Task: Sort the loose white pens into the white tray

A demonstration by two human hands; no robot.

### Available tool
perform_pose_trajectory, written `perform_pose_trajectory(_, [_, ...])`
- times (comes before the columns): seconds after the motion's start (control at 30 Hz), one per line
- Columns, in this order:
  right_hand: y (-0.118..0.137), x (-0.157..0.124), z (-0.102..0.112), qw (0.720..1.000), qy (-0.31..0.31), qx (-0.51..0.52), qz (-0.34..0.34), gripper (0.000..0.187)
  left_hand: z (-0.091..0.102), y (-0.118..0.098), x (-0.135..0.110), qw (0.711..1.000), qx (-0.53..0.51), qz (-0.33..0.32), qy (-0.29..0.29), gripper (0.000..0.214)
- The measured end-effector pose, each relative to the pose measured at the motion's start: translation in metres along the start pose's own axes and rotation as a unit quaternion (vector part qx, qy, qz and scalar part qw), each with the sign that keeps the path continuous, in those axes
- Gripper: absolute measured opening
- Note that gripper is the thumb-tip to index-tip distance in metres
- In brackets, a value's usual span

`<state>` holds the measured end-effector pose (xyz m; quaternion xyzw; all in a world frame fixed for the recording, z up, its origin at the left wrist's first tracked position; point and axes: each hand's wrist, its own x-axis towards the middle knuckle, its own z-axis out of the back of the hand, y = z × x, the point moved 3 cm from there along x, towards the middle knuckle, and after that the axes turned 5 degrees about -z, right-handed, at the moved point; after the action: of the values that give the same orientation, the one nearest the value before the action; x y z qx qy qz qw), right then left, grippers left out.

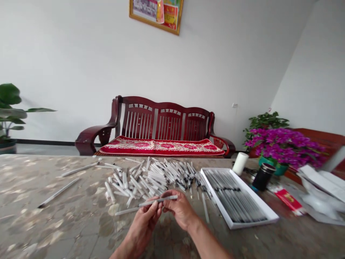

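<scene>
Both my hands meet over the marbled table [54, 223], pinching one thin white pen [159, 200] that lies level between them. My left hand [144, 223] grips its middle with closed fingers. My right hand [179, 210] closes on its right part. Just beyond them lies a heap of white pen parts and caps [151, 178]. Right of the heap stands a white flat box [265, 217] filled with rows of pens.
Loose long pens [58, 193] lie at the left. A white cylinder [240, 163], a dark cup [262, 177], a red pack [289, 200] and white boxes [322, 181] sit at the right. A red wooden bench [159, 126] and a purple-flowered plant [283, 144] stand behind.
</scene>
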<state>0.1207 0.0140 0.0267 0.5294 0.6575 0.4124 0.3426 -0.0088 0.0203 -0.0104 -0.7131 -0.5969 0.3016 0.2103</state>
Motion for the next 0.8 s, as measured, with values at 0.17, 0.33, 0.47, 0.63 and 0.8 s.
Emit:
perform_pose_trajectory(0.17, [0.005, 0.007, 0.009, 0.996, -0.069, -0.029, 0.047, 0.043, 0.004, 0.0, 0.003, 0.983, 0.174, -0.013, 0.053, 0.046])
perform_pose_trajectory(0.33, [0.062, 0.002, 0.05, 0.972, -0.189, -0.127, 0.052, 0.059, 0.015, -0.009, 0.011, 0.844, 0.492, -0.177, 0.123, 0.025])
perform_pose_trajectory(0.47, [0.121, -0.018, 0.115, 0.928, -0.283, -0.237, 0.041, 0.054, 0.025, -0.01, 0.011, 0.727, 0.638, -0.214, 0.137, 0.019])
perform_pose_trajectory(0.63, [0.177, -0.065, 0.215, 0.84, -0.393, -0.373, -0.021, 0.034, 0.024, -0.004, 0.01, 0.647, 0.716, -0.201, 0.171, 0.022])
perform_pose_trajectory(0.8, [0.192, -0.107, 0.295, 0.719, -0.451, -0.507, -0.153, 0.031, 0.021, -0.003, 0.01, 0.627, 0.733, -0.192, 0.183, 0.024])
